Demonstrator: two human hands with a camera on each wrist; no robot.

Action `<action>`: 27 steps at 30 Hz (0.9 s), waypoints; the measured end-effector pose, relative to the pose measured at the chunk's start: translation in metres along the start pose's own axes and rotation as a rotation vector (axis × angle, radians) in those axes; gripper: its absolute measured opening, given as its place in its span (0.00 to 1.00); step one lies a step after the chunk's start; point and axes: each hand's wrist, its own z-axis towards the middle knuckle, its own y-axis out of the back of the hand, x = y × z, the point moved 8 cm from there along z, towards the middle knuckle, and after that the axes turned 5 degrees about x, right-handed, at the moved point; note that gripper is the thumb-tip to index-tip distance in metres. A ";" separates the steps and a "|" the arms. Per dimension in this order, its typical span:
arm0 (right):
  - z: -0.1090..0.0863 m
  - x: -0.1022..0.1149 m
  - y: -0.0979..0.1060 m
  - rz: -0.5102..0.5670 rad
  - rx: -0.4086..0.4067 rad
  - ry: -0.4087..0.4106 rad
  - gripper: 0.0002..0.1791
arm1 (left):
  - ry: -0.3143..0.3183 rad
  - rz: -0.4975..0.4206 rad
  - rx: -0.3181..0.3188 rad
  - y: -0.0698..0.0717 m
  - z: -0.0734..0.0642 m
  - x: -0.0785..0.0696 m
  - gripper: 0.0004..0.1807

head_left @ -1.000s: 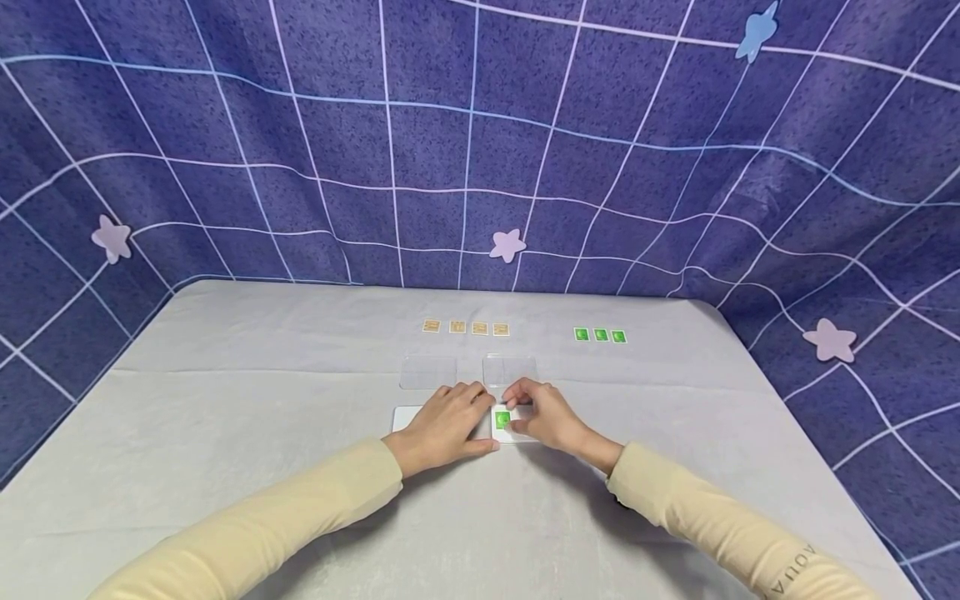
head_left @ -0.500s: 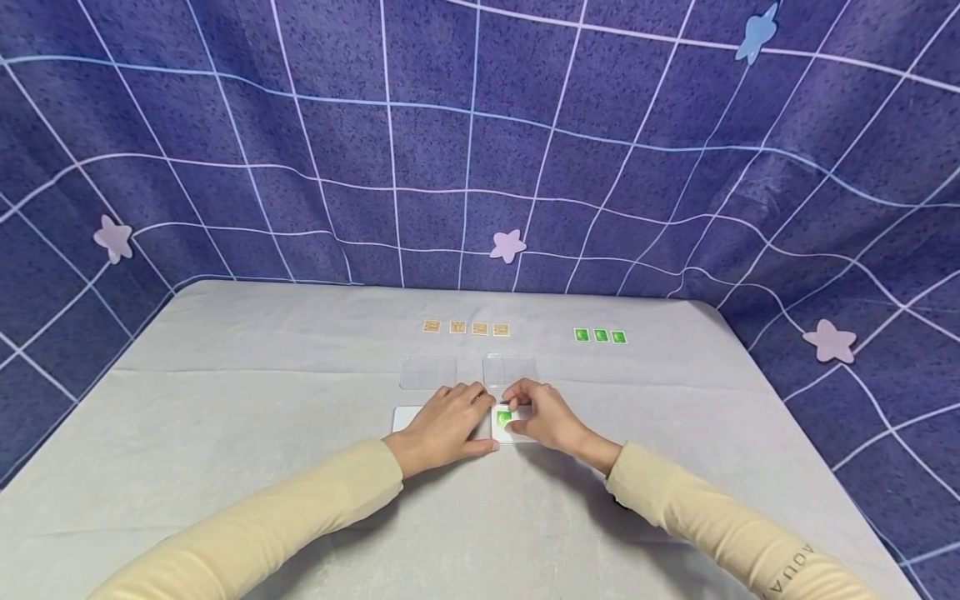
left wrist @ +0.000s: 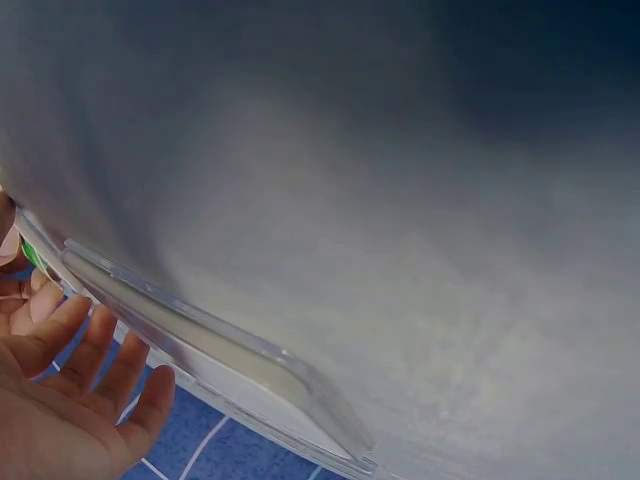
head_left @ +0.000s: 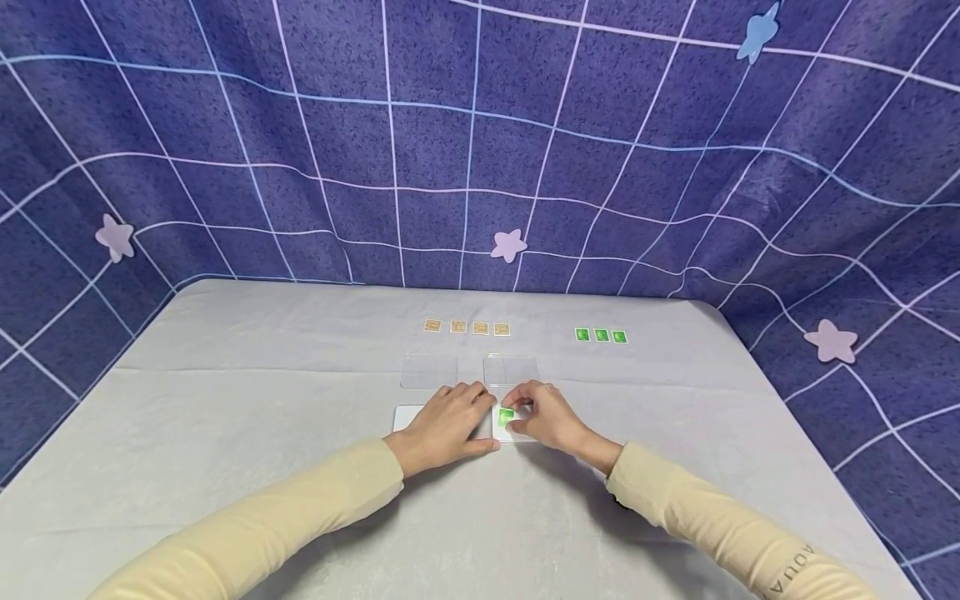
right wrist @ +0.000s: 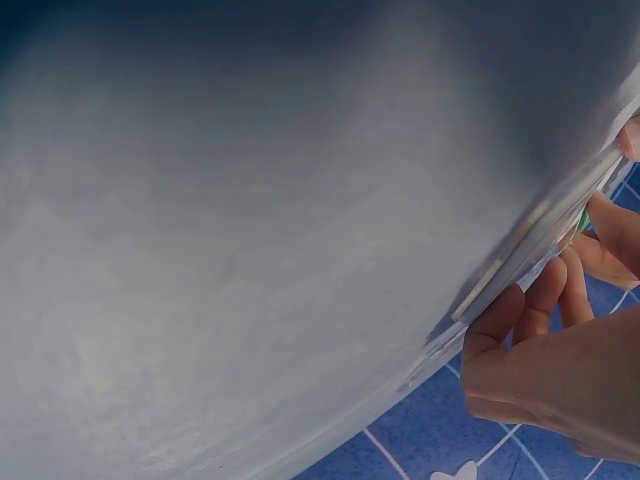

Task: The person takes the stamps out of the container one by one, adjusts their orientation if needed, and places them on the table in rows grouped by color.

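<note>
A small green square card with a white border point(head_left: 506, 417) lies over the right-hand flat white case point(head_left: 522, 435). My right hand point(head_left: 551, 418) pinches its right side between thumb and fingertips. My left hand point(head_left: 447, 425) reaches over the gap between the two cases, with its thumb at the front left corner of the right case and its index fingertip near the back corner. Beneath that hand, the left white case point(head_left: 407, 417) is partly covered. In the left wrist view, the case edge point(left wrist: 210, 335) looks like clear plastic, and the left fingers point(left wrist: 125, 375) are spread beside it.
Two clear plastic lids point(head_left: 429, 372) lie side by side behind the cases. Farther back is a row of several tan square cards point(head_left: 480, 328). Three green cards point(head_left: 602, 335) lie to the right. A blue grid curtain point(head_left: 322, 150) stands behind the grey-covered table point(head_left: 225, 392).
The green card has shifted slightly back and to the right on the case, and it has turned a little. Both hands have stayed in nearly the same place.
</note>
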 end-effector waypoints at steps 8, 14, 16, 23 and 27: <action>0.000 0.002 0.000 0.010 0.003 0.042 0.14 | -0.002 -0.001 -0.010 0.000 0.000 0.001 0.34; 0.000 0.004 0.000 0.032 0.018 0.061 0.14 | 0.002 -0.007 -0.001 0.000 0.000 0.001 0.34; 0.000 0.004 0.000 0.046 0.024 0.065 0.14 | 0.001 -0.008 -0.001 0.000 0.000 0.000 0.33; 0.001 0.003 0.001 0.095 0.034 0.069 0.11 | 0.001 -0.016 -0.002 0.000 -0.001 0.000 0.33; 0.003 0.001 0.003 0.121 0.036 0.059 0.10 | 0.000 -0.022 -0.006 0.001 -0.001 0.000 0.33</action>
